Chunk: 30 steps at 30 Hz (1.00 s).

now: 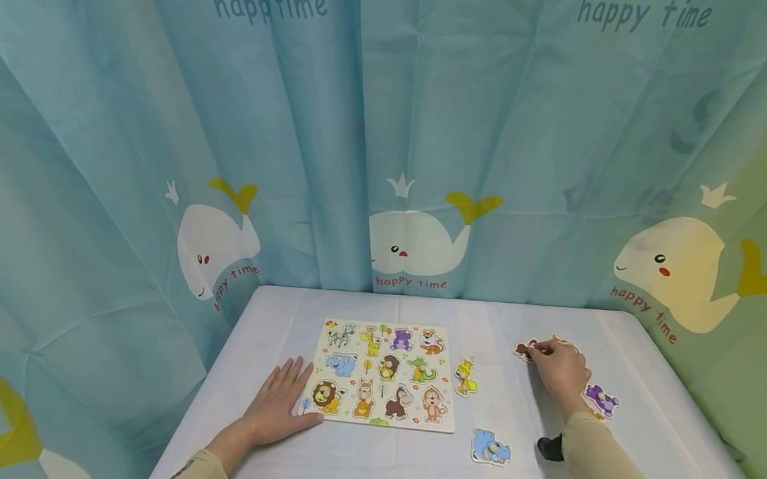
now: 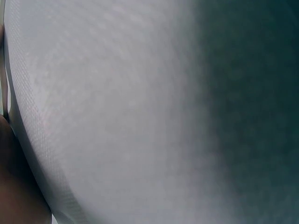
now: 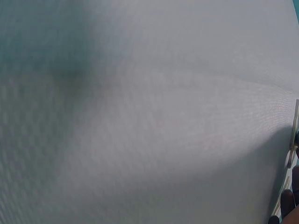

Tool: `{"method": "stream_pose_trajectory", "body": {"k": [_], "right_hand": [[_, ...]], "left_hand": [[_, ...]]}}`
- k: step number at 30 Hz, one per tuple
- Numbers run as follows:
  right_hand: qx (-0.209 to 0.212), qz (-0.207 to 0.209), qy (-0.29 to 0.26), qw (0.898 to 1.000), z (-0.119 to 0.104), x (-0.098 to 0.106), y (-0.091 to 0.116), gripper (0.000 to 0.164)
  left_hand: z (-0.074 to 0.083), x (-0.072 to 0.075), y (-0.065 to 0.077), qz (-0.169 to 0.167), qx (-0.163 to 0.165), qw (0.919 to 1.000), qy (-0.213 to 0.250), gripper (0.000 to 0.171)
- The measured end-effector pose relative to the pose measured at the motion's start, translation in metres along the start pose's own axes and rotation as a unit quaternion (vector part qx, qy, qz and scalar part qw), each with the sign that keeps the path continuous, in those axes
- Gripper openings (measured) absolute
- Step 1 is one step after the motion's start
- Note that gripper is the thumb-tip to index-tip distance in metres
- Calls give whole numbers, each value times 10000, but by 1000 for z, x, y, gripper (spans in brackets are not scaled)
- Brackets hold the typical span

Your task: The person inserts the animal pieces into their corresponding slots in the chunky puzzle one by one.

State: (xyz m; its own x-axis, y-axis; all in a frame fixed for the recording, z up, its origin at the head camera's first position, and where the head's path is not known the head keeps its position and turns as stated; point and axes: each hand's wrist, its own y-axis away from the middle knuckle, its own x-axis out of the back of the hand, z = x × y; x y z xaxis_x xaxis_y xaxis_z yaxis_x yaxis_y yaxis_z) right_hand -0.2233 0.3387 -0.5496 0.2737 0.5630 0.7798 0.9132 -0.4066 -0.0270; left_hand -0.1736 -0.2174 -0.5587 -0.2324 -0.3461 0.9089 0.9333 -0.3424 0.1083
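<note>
A flat puzzle board printed with rows of cartoon animals lies on the white table. My left hand rests palm down at its left edge, fingers straight and thumb along the lower left corner. To the right of the board, my right hand pinches a brown animal puzzle piece between thumb and fingertips, low over the table. Partly hidden behind that hand is an orange-edged piece. Close by its wrist lies a purple hippo piece. In the right wrist view, dark fingertips show only at the right edge.
A yellow animal piece lies just right of the board, and a blue elephant piece is nearer the front. Another orange bit peeks out by the right sleeve. Blue curtains with whales hang behind the table.
</note>
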Motion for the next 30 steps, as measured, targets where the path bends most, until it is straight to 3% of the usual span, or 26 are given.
{"method": "stream_pose_trajectory", "body": {"k": [16, 30], "right_hand": [[45, 98, -34, 9999, 0, -1, -1, 26], [-40, 54, 91, 9999, -3, -1, -1, 26]], "left_hand": [[1, 1, 1, 66, -56, 10000, -10, 107], [-3, -4, 1, 313, -148, 9994, 91, 107]]}}
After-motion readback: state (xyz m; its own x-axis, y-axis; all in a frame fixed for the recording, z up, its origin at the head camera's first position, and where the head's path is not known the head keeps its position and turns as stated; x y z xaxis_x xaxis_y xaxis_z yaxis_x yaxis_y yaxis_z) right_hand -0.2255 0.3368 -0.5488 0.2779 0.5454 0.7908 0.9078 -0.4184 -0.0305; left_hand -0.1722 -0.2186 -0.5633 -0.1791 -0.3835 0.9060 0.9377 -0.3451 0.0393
